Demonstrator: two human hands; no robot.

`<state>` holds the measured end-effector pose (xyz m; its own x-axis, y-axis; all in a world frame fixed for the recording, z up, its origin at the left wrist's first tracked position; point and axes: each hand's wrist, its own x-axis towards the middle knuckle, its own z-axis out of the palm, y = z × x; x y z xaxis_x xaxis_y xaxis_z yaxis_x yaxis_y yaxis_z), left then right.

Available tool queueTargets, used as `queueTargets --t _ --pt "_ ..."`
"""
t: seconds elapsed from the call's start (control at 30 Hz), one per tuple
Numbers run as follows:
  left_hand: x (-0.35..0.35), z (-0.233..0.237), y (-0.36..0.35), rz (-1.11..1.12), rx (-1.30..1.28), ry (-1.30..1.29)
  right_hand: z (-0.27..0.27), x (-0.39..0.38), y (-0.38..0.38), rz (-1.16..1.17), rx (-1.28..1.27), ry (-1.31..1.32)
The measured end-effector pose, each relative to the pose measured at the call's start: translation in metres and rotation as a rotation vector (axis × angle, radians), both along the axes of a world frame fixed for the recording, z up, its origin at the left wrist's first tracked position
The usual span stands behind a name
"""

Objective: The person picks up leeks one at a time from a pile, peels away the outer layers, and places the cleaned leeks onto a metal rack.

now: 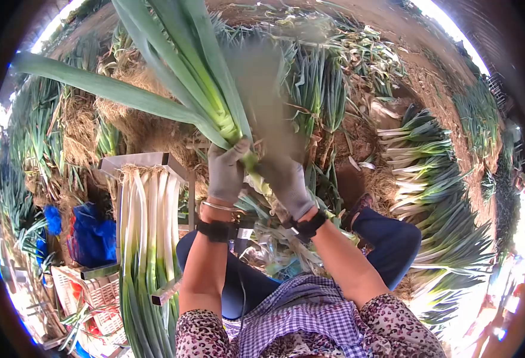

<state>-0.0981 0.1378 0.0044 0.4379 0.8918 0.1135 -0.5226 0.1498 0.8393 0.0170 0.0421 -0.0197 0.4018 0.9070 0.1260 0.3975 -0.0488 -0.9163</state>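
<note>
My left hand [225,173], in a pale grey glove, is closed around a leek [214,101]. The leek's broad green leaves fan out upward and to the left. Close beside it, my right hand [285,184], gloved too, is closed near the leek's lower end. A broad grey-brown shape [262,89], smeared by motion, rises from the right hand; its kind cannot be made out. To the left, a bundle of leeks [149,232] with white shafts and trimmed roots lies in a metal frame [116,162].
Many leeks [423,173] lie in a long row on the right. More leeks [319,83] stand ahead, near leaf scraps [370,53]. A wicker basket [102,292] and blue netting [92,235] are on the left. Cut leaves litter the ground between my legs.
</note>
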Motion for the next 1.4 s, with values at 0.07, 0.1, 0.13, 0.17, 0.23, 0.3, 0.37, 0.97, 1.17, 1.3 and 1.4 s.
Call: queueTargets --t 0.07,0.1,0.13,0.17,0.23,0.3,0.37,0.97,1.17,1.3,1.4 --pt "-0.010 -0.002 0.007 -0.076 0.039 -0.044 -0.003 0.013 -0.011 0.001 -0.213 0.017" --pt "-0.015 0.005 0.010 -0.122 0.030 -0.076 -0.029 0.023 -0.019 -0.013 -0.283 -0.109" --pt "-0.019 0.011 0.013 -0.169 0.020 -0.109 -0.052 0.033 -0.029 -0.027 -0.352 -0.237" --pt "-0.024 0.013 0.015 -0.138 0.000 -0.137 -0.068 0.039 -0.054 0.046 -0.459 -0.329" --pt "-0.029 0.009 0.023 -0.115 -0.034 -0.150 -0.106 0.050 -0.108 0.165 -0.676 -0.486" --pt "-0.028 0.004 0.019 -0.073 -0.062 -0.135 -0.119 0.059 -0.125 0.236 -0.780 -0.524" --pt "-0.024 0.002 0.016 -0.073 -0.048 -0.105 -0.097 0.066 -0.118 0.267 -0.768 -0.455" --pt "0.046 -0.051 0.006 -0.187 -0.397 0.372 -0.007 0.029 -0.061 0.124 -0.292 0.310" --pt "0.055 -0.067 0.019 -0.055 -0.469 0.578 -0.020 0.024 -0.137 0.161 -0.306 -0.089" --pt "0.064 -0.082 0.035 -0.060 -0.493 0.556 0.032 0.006 -0.187 0.059 -0.393 -0.002" --pt "0.081 -0.099 0.038 -0.057 -0.439 0.589 0.047 0.010 -0.217 0.090 -0.343 -0.192"
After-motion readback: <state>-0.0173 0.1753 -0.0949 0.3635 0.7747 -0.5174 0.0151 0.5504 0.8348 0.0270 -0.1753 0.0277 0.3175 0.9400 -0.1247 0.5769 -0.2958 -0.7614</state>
